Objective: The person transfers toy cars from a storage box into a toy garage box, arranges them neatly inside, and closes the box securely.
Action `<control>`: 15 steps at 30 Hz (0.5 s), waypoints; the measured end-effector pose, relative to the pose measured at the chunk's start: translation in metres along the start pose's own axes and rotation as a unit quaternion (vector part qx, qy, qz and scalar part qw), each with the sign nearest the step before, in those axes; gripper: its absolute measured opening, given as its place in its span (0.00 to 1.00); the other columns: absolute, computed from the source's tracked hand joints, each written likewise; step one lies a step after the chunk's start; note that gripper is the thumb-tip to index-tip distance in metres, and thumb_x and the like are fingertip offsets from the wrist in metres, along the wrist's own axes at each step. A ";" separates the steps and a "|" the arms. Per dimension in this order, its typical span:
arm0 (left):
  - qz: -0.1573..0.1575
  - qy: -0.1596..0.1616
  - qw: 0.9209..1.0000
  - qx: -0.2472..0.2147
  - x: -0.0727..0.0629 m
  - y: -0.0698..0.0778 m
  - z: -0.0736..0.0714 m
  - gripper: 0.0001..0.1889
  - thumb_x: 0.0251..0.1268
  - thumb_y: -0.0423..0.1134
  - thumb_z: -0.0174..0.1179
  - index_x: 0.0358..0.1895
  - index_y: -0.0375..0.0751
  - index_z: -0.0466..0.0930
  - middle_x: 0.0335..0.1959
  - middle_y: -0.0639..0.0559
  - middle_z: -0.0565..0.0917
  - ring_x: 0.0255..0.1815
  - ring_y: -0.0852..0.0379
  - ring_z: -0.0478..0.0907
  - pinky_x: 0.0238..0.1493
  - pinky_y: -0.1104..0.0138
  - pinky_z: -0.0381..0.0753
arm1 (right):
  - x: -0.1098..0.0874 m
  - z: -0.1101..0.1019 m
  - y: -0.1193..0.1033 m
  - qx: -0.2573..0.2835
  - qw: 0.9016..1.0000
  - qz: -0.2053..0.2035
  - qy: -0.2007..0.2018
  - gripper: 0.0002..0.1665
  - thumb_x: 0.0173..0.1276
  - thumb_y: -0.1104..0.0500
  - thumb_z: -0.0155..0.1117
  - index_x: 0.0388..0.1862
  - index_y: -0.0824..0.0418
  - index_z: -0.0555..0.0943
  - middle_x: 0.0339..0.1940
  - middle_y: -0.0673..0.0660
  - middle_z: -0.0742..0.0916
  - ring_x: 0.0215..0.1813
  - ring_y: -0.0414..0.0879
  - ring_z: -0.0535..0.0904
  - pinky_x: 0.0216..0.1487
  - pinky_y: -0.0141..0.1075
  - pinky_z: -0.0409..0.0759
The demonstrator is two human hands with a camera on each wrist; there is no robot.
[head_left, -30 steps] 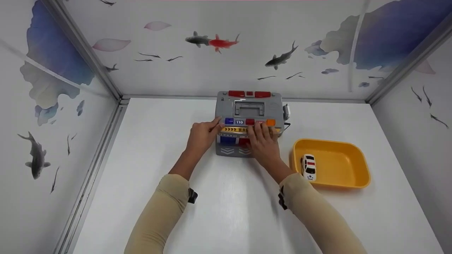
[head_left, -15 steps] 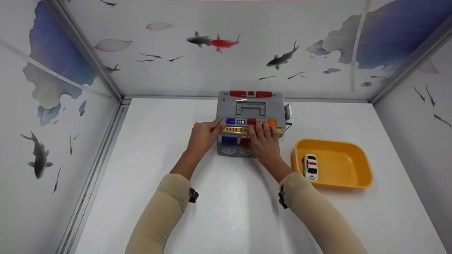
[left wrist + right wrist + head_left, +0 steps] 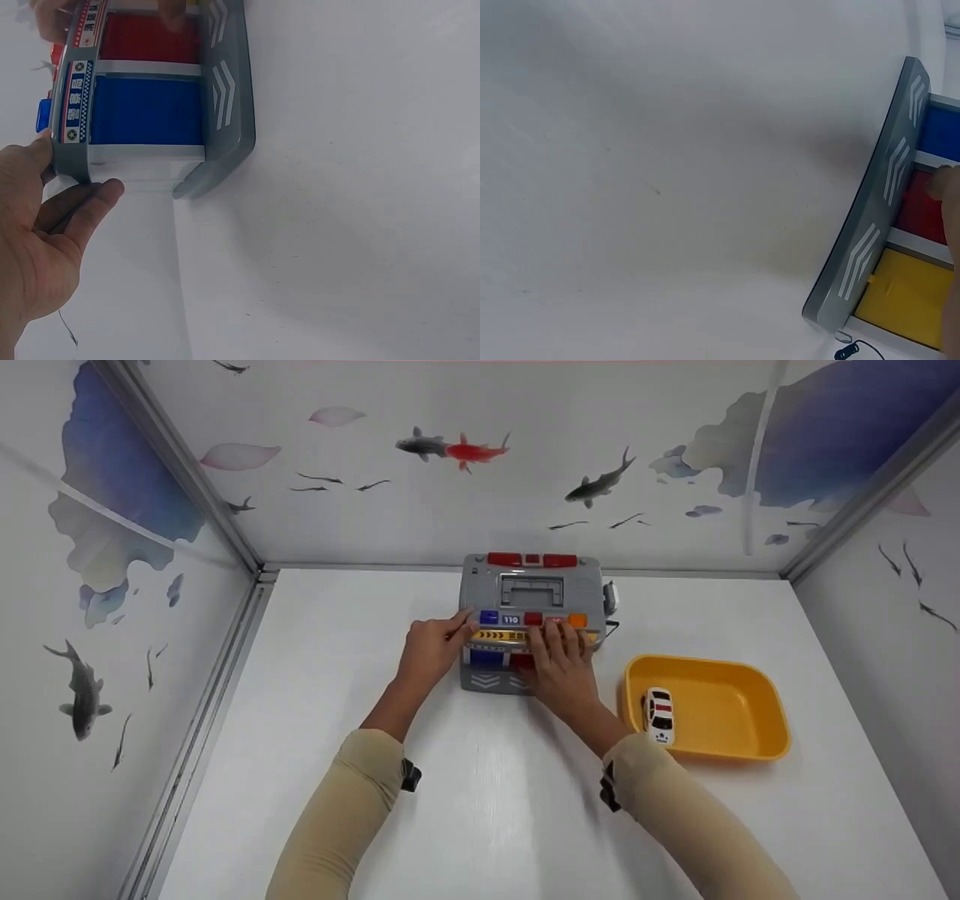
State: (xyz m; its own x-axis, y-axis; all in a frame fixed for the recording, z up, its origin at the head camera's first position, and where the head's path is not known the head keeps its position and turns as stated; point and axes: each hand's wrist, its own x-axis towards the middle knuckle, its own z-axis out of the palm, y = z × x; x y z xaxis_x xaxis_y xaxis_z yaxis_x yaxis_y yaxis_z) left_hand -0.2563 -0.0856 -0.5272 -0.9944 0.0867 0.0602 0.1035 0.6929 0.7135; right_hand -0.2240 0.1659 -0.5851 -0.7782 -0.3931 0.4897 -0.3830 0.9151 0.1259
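The left hand grips the front left roof corner of a boxy grey plastic toy garage, which stands on a white table by the back wall. The right hand grasps nothing: its extended fingers lie over the roof's front edge, its thumb at the red door, between blue and yellow doors. Right of the garage, a yellow rectangular tray holds a white toy car with a red stripe.
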 end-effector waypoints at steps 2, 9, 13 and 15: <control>-0.002 -0.001 1.000 -0.002 0.000 0.000 0.000 0.25 0.85 0.60 0.60 0.75 0.55 0.81 0.58 0.45 0.94 0.42 0.54 0.83 0.43 0.62 0.81 | 0.000 -0.006 0.000 0.027 0.999 0.007 -0.027 0.53 0.72 0.42 0.81 0.82 0.58 0.61 0.80 0.66 0.70 0.80 0.65 0.62 0.80 0.65 0.64; -0.008 -0.004 1.000 -0.006 -0.001 0.001 -0.002 0.25 0.85 0.60 0.60 0.75 0.56 0.81 0.62 0.46 0.91 0.45 0.54 0.83 0.47 0.60 0.83 | 0.005 -0.026 0.005 0.099 0.992 0.020 -0.074 0.49 0.74 0.41 0.78 0.82 0.54 0.64 0.79 0.65 0.68 0.80 0.66 0.62 0.78 0.70 0.55; -0.003 0.000 1.000 -0.003 -0.001 0.001 -0.002 0.25 0.85 0.59 0.60 0.75 0.55 0.82 0.59 0.46 0.93 0.42 0.55 0.82 0.41 0.62 0.80 | 0.009 -0.033 0.003 0.112 0.992 0.007 -0.049 0.45 0.75 0.40 0.76 0.81 0.53 0.67 0.77 0.64 0.70 0.78 0.64 0.64 0.77 0.70 0.56; 0.002 0.001 1.000 0.000 -0.001 0.001 -0.002 0.24 0.85 0.59 0.60 0.75 0.55 0.82 0.57 0.46 0.94 0.39 0.55 0.81 0.38 0.63 0.77 | 0.012 -0.037 0.001 0.117 0.993 -0.007 -0.030 0.44 0.75 0.40 0.76 0.80 0.55 0.69 0.77 0.64 0.71 0.77 0.63 0.66 0.76 0.69 0.58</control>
State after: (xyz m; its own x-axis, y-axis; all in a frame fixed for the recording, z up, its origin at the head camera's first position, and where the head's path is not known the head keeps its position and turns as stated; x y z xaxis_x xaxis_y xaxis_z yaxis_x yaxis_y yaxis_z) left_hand -0.2554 -0.0864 -0.5258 -0.9941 0.0875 0.0648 0.1074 0.6919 0.7139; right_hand -0.2155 0.1653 -0.5471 -0.7979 -0.4167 0.4356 -0.4934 0.8666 -0.0748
